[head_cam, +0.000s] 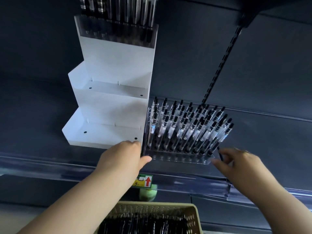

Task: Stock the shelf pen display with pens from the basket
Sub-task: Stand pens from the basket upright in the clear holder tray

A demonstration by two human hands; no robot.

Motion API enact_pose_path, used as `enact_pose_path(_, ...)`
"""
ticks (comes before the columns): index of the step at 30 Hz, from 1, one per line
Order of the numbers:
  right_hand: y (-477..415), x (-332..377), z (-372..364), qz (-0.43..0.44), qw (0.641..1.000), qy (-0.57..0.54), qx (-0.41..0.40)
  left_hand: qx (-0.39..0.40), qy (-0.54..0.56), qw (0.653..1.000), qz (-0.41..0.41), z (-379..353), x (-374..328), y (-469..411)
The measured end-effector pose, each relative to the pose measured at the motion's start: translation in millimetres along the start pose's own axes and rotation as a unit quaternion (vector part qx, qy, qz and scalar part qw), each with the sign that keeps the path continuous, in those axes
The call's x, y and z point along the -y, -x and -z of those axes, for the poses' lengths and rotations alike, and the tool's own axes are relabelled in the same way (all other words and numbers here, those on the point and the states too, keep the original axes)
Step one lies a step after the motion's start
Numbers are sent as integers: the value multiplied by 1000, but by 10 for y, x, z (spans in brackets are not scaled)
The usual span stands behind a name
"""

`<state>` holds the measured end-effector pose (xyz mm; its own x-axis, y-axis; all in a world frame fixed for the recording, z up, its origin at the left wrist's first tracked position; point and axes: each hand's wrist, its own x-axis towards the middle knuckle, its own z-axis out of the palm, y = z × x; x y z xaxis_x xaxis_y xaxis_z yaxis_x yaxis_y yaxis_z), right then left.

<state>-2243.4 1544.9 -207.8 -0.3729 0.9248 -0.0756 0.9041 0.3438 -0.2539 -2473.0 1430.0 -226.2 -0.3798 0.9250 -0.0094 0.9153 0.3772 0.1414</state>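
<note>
Dark blue shelf back panel (253,73) filled the view, with a white stepped acrylic stand (108,105) at ten o'clock and a clear acrylic pen rack (205,160) just beside it, at the centre. The rack's rear rows were packed with clear-barrelled black-capped pens (185,125), all leaning towards one o'clock. Its front row of holes (168,157) stood empty.

The right hand (236,164) pinched a slim dark pen (220,154) between thumb and fingertips, though blur hid the exact grip. The pen's long axis ran from about five o'clock up to eleven o'clock, so it was near upright but tilted the opposite way from the stocked pens. Its lower end was hidden in the fingers. The empty holes lay at nine o'clock from that hand, the nearest just beside it at the rack's right end.

The left hand (121,157) sat at the rack's left front corner, thumb against the corner. Its fingers were hidden behind the knuckles, so whether it gripped or merely braced could not be told.

The right hand was judged the nearer to the open holes. The pen would probably need its tip pointed down and swung towards nine o'clock to seat.

A beige perforated plastic basket (194,215) of dark pens waited at six o'clock, well below the shelf.
</note>
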Motion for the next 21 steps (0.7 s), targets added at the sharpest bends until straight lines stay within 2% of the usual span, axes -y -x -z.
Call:
enact_pose_path(6,-178,99,-161,-19,998,6,55,77,-21,996,27,-74,-113,-101)
enact_pose_path(10,-267,85,-214,-22,996,-37,74,76,-15,996,37,-59,-113,-130)
enact_pose_path(16,-288,-21,-146,-37,995,-16,90,61,-15,998,15,-114,-168,-147)
enact_pose_path(21,-260,-49,-111,-10,995,-47,85,69,-3,997,29,-134,-203,-165)
